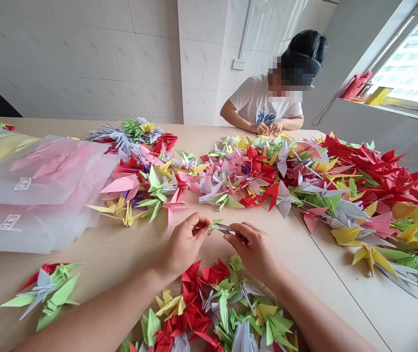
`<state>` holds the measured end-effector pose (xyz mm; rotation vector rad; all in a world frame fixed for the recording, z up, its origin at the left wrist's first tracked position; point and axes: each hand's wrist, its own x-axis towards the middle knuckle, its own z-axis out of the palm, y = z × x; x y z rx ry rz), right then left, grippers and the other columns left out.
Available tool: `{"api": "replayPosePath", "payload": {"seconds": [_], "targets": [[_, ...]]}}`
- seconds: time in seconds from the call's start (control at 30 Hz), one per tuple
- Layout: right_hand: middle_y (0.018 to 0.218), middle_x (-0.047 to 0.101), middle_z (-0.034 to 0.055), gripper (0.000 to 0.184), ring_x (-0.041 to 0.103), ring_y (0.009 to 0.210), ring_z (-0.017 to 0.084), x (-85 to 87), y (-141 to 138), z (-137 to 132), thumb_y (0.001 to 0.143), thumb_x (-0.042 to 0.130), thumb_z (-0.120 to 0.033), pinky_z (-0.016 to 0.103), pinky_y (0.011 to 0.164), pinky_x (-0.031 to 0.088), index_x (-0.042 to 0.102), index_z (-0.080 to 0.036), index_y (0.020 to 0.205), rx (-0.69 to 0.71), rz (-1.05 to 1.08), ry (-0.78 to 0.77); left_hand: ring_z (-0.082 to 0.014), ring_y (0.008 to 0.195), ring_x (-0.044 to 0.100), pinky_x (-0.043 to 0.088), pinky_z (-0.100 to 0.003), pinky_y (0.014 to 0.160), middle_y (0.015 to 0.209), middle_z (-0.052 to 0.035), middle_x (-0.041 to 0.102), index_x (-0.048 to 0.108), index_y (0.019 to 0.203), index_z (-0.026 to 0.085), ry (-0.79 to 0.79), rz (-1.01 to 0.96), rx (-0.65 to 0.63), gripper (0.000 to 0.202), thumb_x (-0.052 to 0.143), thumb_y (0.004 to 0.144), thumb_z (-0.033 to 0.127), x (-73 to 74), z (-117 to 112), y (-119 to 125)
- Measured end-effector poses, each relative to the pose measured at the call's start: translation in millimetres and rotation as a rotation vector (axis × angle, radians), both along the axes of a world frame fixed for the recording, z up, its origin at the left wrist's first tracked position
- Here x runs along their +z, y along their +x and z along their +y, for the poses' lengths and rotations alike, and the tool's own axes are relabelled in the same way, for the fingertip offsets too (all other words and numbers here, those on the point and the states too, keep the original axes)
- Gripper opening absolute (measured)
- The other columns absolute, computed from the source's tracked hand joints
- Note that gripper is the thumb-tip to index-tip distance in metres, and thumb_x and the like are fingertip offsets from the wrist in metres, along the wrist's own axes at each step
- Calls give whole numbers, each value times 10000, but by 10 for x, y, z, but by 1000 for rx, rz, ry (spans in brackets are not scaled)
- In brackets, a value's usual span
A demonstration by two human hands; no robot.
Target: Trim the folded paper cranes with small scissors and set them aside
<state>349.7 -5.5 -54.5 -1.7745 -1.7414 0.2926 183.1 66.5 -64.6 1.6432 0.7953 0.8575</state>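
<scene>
Frosted bags (58, 188) lie on the left of the worktop (121, 256), 2 labels showing. Next, the left hand (183, 247) pinches the green end of a small folded paper piece (224, 228), held between both hands; the right hand (255, 247) pinches its grey end. Rightmost, red paper cranes (377, 171) are heaped.

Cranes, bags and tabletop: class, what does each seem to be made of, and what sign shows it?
Cranes: almost certainly paper, mostly matte; crisp creases and thin, flat facets.
Bags: probably plastic, frosted; pink and yellow contents show through cloudily.
Tabletop: perhaps laminate, smooth with a soft sheen; the pale surface looks even, but wood cannot be ruled out.
</scene>
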Motion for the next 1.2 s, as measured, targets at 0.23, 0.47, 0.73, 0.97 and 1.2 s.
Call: {"api": "replayPosePath", "payload": {"seconds": [0.23, 0.47, 0.73, 0.97, 1.2], "targets": [[662, 555, -1, 150, 495, 567, 126, 6, -7, -5, 848, 537, -292, 209, 526, 349, 629, -176, 870, 14, 24, -4, -122, 800, 554, 433, -223, 749, 839, 7, 588, 552, 889, 194, 56, 35, 20, 78, 511, 825, 212, -36, 0, -2], [649, 542, -3, 142, 486, 556, 121, 36, -10, 1, 841, 547, -279, 209, 522, 346, 640, -172, 851, 26, 0, -14, -116, 804, 556, 431, -210, 744, 841, 10, 604, 559, 893, 199, 143, 104, 38, 85, 498, 834, 206, -7, -22, -20], [667, 565, 0, 151, 501, 572, 126, 27, -41, -8, 840, 553, -292, 215, 542, 356, 626, -164, 873, -16, 3, 10, -120, 779, 554, 425, -225, 736, 820, 11, 595, 553, 891, 196, 68, 86, 26, 85, 513, 830, 239, 5, -8, -3], [688, 577, 10, 174, 503, 573, 121, 33, -33, 6, 852, 530, -300, 209, 523, 361, 622, -152, 864, -31, 68, 42, -111, 769, 529, 410, -219, 740, 801, 19, 563, 533, 847, 186, -66, 6, 4, 70, 550, 804, 238, 31, 7, 22], [638, 544, -3, 157, 499, 564, 123, 39, -16, -6, 854, 522, -284, 209, 510, 357, 625, -168, 834, 30, 54, 43, -127, 751, 516, 407, -240, 721, 784, 7, 553, 542, 869, 185, -57, 1, 28, 99, 536, 810, 265, 19, 4, 8]]}}
